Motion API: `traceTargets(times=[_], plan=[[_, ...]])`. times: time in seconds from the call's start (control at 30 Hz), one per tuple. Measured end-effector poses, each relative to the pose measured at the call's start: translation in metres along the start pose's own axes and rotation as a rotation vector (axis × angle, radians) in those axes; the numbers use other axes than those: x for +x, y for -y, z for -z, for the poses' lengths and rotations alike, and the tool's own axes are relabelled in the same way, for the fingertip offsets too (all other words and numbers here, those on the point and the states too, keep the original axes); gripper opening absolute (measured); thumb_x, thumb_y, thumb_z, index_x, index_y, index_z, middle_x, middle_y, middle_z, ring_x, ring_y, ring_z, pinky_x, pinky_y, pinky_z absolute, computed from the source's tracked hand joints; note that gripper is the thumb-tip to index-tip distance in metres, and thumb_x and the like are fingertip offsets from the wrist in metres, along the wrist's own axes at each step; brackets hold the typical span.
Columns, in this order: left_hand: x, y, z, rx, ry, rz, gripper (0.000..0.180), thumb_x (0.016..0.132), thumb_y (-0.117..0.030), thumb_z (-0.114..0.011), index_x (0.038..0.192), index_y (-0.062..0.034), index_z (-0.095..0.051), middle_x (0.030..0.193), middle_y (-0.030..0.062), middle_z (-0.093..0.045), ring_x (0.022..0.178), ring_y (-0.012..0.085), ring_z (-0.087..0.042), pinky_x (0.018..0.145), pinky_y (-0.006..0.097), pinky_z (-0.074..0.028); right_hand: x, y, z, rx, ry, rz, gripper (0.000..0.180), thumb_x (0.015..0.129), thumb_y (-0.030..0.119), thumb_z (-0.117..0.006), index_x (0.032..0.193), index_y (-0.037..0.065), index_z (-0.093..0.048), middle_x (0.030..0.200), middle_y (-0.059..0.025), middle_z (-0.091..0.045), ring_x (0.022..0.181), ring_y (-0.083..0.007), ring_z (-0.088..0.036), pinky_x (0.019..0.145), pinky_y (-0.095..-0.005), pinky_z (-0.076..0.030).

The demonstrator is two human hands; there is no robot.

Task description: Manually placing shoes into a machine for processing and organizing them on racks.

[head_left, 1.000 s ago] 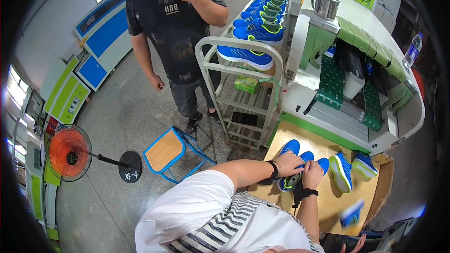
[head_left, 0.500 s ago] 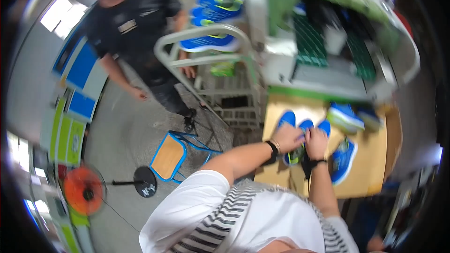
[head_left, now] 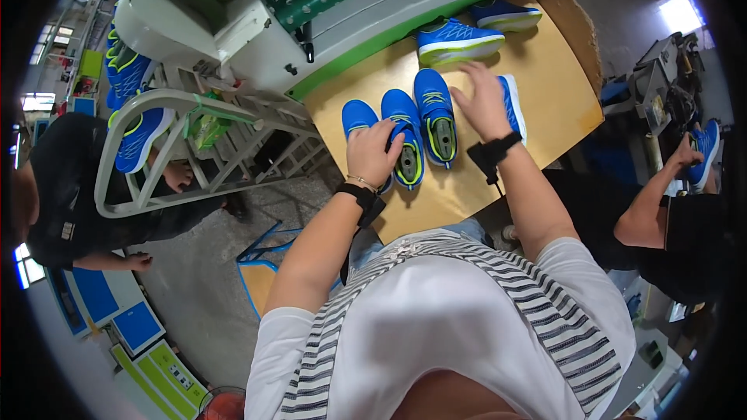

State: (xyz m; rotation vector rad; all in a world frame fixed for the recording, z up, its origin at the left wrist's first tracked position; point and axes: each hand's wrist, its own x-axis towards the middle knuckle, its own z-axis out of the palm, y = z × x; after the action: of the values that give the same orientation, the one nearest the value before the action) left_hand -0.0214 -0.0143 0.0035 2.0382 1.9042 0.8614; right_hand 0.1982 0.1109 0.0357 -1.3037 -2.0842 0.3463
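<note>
On the tan board (head_left: 420, 218) three blue shoes with yellow-green trim stand side by side. My left hand (head_left: 372, 154) is closed over the left shoe (head_left: 358, 114), hiding most of it, with fingers and thumb reaching the edge of the middle shoe (head_left: 401, 106). The third shoe (head_left: 436, 113) of the row stands free of both hands. To its right, my right hand (head_left: 484, 101) is raised with fingers apart and slightly blurred. Partly hidden behind that hand is another blue shoe (head_left: 513, 109) with a white sole.
Behind the row, a blue shoe (head_left: 461, 40) and a darker one (head_left: 504, 15) sit by a green-edged machine (head_left: 373, 15). A pale metal rack (head_left: 148, 202) with shoes stands left, beside a person in black (head_left: 70, 179). At right, another person's hand (head_left: 685, 154) holds a blue shoe.
My right hand has left the row of shoes and moved right, its fingers now spread. My left hand stays on the shoes. The view has turned, bringing the person at right into sight.
</note>
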Motion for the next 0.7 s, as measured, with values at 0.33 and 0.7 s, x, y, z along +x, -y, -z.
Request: traceTargets(times=[0.33,0.7], plan=[[0.007,0.004,0.004,-0.024,0.021,0.010,0.033,0.086,-0.034,-0.064,0.106,-0.0082,-0.067,0.104,0.0081,-0.068,0.094,0.0279,-0.061,0.086,0.040,-0.040,-0.120,-0.086,0.039,0.428,-0.131,-0.735,0.076,0.078,0.016,-0.079,0.138,0.004,-0.033,0.108,-0.0188,-0.061,0.092,-0.0216,-0.064,0.079,-0.0323,-0.052],[0.101,-0.084,0.112,-0.022,0.384,-0.601,0.082,0.065,-0.010,-0.081,0.139,-0.0155,-0.046,0.143,0.0127,-0.046,0.131,0.0322,-0.043,0.108,0.050,-0.034,0.018,0.013,0.116,1.144,0.565,-0.418,0.042,0.097,0.033,-0.054,0.128,0.005,-0.053,0.111,-0.0093,-0.062,0.100,-0.0135,-0.060,0.086,-0.0275,-0.049]])
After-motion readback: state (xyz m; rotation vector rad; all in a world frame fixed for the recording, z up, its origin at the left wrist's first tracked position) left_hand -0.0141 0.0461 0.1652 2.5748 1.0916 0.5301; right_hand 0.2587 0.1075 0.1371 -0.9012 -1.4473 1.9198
